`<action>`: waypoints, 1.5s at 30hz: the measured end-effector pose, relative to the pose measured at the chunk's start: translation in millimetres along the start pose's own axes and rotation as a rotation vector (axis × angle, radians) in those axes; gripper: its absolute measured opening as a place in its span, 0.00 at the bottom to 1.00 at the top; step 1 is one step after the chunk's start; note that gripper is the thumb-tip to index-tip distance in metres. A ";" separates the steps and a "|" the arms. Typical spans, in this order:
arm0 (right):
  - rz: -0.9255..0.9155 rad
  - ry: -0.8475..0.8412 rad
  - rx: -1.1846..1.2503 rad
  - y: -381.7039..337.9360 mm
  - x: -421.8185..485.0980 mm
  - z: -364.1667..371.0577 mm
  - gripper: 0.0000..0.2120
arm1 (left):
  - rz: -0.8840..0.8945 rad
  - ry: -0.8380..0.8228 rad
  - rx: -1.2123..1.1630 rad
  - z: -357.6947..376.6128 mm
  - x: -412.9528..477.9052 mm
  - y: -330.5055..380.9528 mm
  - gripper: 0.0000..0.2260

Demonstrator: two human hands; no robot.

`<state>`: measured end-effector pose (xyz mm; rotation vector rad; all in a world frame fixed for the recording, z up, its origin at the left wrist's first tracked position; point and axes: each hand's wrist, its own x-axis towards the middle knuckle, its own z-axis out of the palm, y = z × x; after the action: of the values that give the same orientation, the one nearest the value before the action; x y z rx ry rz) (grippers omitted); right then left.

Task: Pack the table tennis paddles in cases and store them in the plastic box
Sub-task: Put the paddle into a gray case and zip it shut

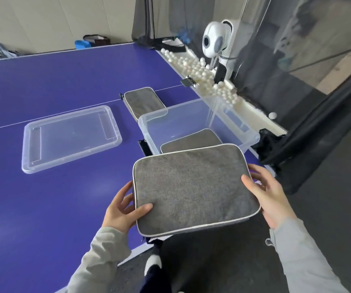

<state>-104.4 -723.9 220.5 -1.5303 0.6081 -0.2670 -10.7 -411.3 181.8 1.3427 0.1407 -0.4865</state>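
L hand (120,210) & R hand (269,197) gripped case (193,189) by edges; best kept level, lowered into box (149,134) atop 2nd case (191,141).

Three grey cases (193,187) (191,140) (143,101), one clear plastic box (170,123), one lid (71,136), two hands (119,212) (269,193), many white balls (191,66).

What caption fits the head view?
Left hand and right hand hold a grey paddle case near the clear plastic box, which holds a second case.

Pale grey long sleeves here, left sleeve (98,256) and right sleeve (301,259) matching, little tab (268,242) at the right cuff, white-toed shoe (153,261) below.
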 end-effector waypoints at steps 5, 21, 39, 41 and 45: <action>-0.023 -0.047 -0.005 -17.8 60.4 -6.9 0.21 | 0.044 -0.036 0.055 28.9 39.3 25.0 0.45; 0.043 -0.180 -0.435 -45.5 270.4 -0.8 0.38 | 0.037 -0.006 0.075 124.0 209.7 38.3 0.32; 0.257 -0.366 -0.634 30.4 319.5 15.9 0.38 | -0.395 0.388 0.151 139.4 256.3 -47.0 0.37; 0.253 -0.367 -0.634 31.4 320.4 16.4 0.38 | -0.408 0.398 0.160 138.2 257.7 -49.7 0.37; 0.233 -0.367 -0.644 34.0 319.6 16.5 0.38 | -0.407 0.432 0.214 133.8 259.3 -53.1 0.39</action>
<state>161.1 -876.4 121.6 -2.0342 0.5978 0.4238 174.9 -613.3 69.2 1.6239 0.7463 -0.5556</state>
